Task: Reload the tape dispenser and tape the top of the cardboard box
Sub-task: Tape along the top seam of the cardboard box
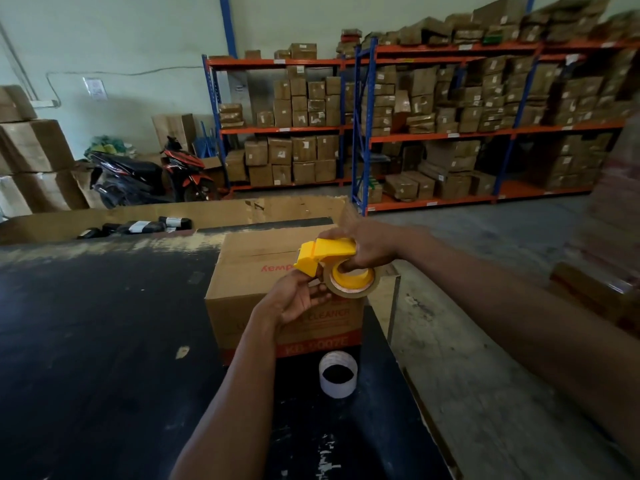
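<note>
On the cardboard box point(242, 268): upside-down red "…dway" on top, "CLEANER" and blurred "KD-…007E" on its near side.

I see a worn black tabletop point(97, 341), an open cardboard bin point(277, 209) holding black wrapped parcels point(138, 226), a black-and-red scooter point(149, 176) by the wall, blue-and-orange steel shelving point(446, 135) stacked with brown cartons point(298, 150).

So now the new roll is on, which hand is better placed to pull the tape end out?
Probably the left hand. Its fingers sit at the brown tape roll below the yellow dispenser's front, while the right hand grips the dispenser over the cardboard box and steadies it.
</note>
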